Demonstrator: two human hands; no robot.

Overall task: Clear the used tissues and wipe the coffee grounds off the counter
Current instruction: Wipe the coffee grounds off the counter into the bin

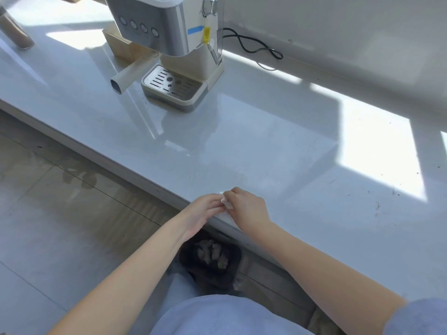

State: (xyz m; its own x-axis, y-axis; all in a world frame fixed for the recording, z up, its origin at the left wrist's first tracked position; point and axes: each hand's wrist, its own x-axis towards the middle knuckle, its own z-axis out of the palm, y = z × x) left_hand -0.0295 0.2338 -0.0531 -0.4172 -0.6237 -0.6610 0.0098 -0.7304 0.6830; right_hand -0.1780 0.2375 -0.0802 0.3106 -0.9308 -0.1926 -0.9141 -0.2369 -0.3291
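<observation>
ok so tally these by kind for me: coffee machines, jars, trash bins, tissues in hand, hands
espresso machine: 1
jar of brown powder: 1
trash bin: 1
tissue: 1
hands: 2 (left hand, right hand)
total: 6

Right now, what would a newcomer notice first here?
Two bare hands meet at the front edge of the glossy pale-grey counter: the right hand pinches a small crumpled white tissue, the left hand touching it. Directly below, on the floor, sits a black bin holding crumpled tissues. At the back left stands a cream-and-steel espresso machine; dark specks dot the counter's right.
</observation>
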